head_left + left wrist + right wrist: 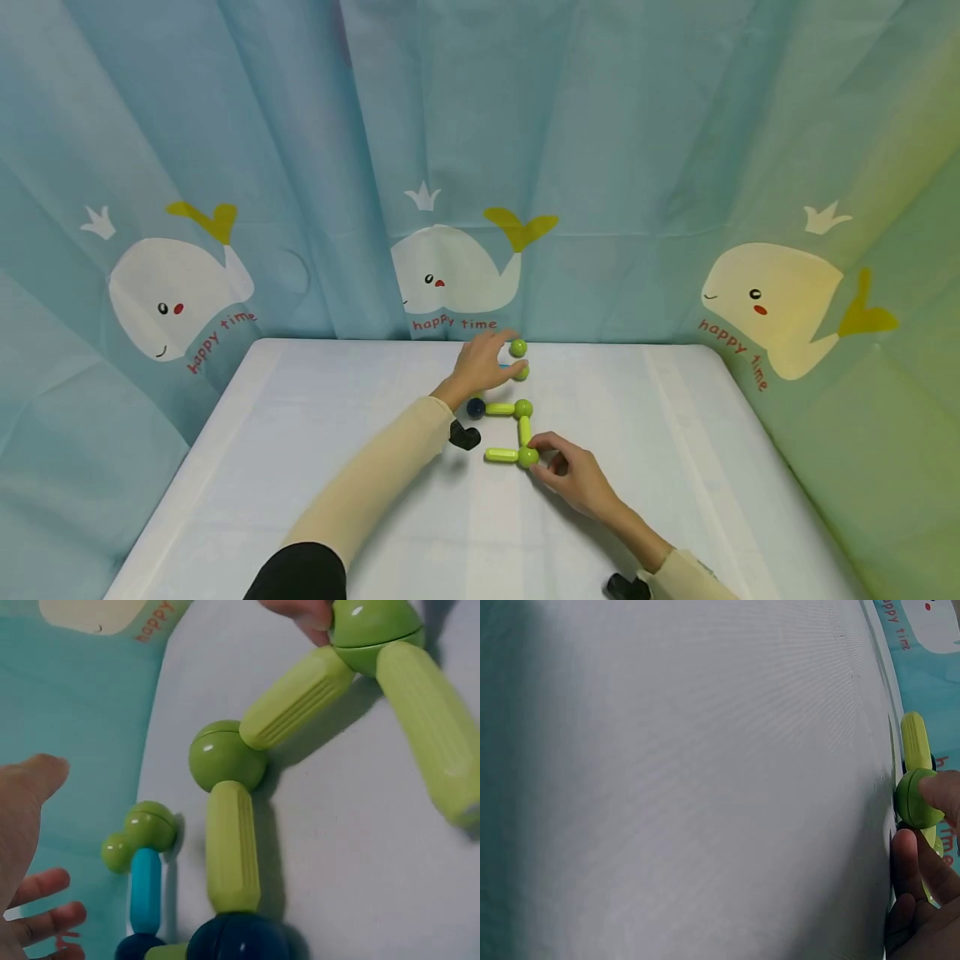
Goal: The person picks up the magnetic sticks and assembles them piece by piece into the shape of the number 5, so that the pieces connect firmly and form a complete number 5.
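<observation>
A chain of magnetic rods and balls lies on the white table. My right hand (577, 475) pinches the green ball (528, 457) at its near corner, thumb and fingertips on it in the right wrist view too. From that ball one yellow-green rod (501, 455) points left, and another rod (525, 430) runs to a second green ball (523, 408). A further rod (500, 409) links this to a dark blue ball (476, 408). My left hand (483, 364), fingers spread in the left wrist view, hovers by two far green balls (150, 826) and a blue rod (145, 889).
The white table (622, 400) ends at the back against a blue curtain (630, 167) printed with whales. Black wrist mounts (465, 436) are on both arms, the left one close to the dark blue ball.
</observation>
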`<state>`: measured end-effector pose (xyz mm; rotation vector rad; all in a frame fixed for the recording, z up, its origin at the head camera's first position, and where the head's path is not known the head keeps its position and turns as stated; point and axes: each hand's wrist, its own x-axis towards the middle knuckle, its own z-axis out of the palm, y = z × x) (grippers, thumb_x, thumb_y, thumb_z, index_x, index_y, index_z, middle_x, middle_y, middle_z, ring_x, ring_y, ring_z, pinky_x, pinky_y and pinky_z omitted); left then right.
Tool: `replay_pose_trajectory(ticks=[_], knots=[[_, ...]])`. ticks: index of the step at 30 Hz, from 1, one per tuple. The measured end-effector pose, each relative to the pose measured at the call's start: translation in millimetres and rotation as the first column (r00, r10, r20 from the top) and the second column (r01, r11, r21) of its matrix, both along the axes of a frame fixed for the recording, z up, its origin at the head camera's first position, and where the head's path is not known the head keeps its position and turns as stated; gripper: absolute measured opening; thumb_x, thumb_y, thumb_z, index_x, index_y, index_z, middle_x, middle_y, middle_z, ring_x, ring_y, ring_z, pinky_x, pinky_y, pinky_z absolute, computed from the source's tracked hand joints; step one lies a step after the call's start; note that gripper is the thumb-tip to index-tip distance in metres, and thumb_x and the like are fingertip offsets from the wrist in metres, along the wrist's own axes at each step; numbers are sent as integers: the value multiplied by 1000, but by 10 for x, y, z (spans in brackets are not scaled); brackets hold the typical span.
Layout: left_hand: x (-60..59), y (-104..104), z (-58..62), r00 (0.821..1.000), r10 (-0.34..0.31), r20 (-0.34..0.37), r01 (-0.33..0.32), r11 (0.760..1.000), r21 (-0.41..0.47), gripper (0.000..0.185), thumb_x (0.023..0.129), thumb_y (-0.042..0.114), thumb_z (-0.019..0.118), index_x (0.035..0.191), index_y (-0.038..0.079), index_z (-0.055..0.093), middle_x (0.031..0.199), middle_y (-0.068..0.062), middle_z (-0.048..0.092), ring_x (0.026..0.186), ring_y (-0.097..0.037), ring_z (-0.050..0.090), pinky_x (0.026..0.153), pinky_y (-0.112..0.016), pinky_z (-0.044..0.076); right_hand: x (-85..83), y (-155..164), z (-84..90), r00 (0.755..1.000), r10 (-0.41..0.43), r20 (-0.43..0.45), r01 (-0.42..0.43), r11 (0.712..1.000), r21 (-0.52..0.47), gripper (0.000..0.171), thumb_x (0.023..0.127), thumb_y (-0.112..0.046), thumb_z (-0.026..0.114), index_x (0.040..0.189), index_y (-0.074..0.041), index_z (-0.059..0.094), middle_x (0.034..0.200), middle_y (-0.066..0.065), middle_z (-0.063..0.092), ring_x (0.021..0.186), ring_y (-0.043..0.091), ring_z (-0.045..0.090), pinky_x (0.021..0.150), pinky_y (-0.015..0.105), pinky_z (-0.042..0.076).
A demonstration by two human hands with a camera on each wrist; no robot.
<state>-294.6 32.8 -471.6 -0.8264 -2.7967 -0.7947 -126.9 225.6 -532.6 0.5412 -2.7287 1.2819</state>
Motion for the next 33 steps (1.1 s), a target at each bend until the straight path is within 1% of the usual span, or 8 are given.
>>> replay_pose_trajectory(ticks=[5, 10, 14, 16, 20, 25, 29, 33], knots=[[-72, 116, -68, 998, 56, 2, -56, 998, -22, 57, 91, 47, 65, 139, 21, 52, 128, -6, 60, 111, -26, 59, 89, -46, 47, 20, -3, 1, 1000, -12, 18, 13, 1000, -9, 34, 86, -11, 75, 116, -20, 63, 106, -4, 68, 67, 7, 56, 61, 24, 48], [-145, 153, -194, 994, 104, 31, -103, 994, -41, 59, 91, 48, 63, 142, 23, 48, 132, -6, 58, 116, -27, 57, 92, -49, 45, 44, -35, -32, 1000, -2, 25, 2, 1000, -17, 34, 86, -10, 75, 116, -19, 63, 106, -4, 68, 67, 7, 56, 62, 24, 49], [-192, 182, -259, 986, 148, 71, -147, 989, -22, 56, 92, 47, 63, 142, 26, 49, 134, -6, 57, 119, -28, 55, 96, -52, 42, 51, -48, -41, 1000, 6, 26, -6, 1000, -19, 33, 86, -10, 75, 116, -18, 63, 106, -4, 68, 67, 7, 56, 62, 24, 49], [-210, 213, -270, 982, 167, 91, -166, 986, -10, 55, 92, 46, 63, 141, 27, 49, 133, -6, 57, 119, -29, 55, 98, -52, 41, 56, -44, -39, 1000, 1, 26, -1, 1000, -19, 33, 85, -10, 75, 115, -19, 64, 106, -4, 68, 67, 6, 56, 62, 24, 49], [-231, 308, -267, 978, 174, 116, -176, 984, 6, 53, 92, 45, 64, 140, 25, 51, 129, -7, 59, 117, -30, 56, 96, -53, 41, 71, -15, -35, 1000, -8, 11, 8, 1000, -19, 34, 85, -10, 76, 114, -19, 64, 106, -4, 68, 66, 6, 56, 61, 23, 48], [-253, 413, -251, 978, 178, 111, -179, 984, -5, 53, 93, 45, 62, 140, 24, 52, 130, -8, 60, 117, -30, 56, 94, -54, 42, 79, 11, -26, 1000, -12, -8, 12, 1000, -23, 34, 84, -8, 76, 114, -18, 64, 106, -4, 69, 66, 5, 56, 61, 23, 49], [-284, 445, -262, 967, 222, 125, -223, 975, -2, 50, 93, 44, 63, 140, 27, 54, 133, -5, 59, 120, -28, 55, 96, -55, 40, 77, 5, -7, 1000, -12, 1, 12, 999, -32, 35, 84, -8, 76, 115, -18, 64, 107, -3, 69, 67, 6, 57, 62, 24, 49], [-319, 451, -281, 958, 249, 138, -254, 967, 14, 49, 93, 41, 65, 138, 27, 55, 133, -4, 59, 121, -28, 55, 96, -57, 38, 72, -1, 12, 1000, -11, 3, 11, 999, -34, 34, 84, -8, 75, 116, -17, 64, 108, -3, 69, 68, 7, 57, 63, 24, 49]])
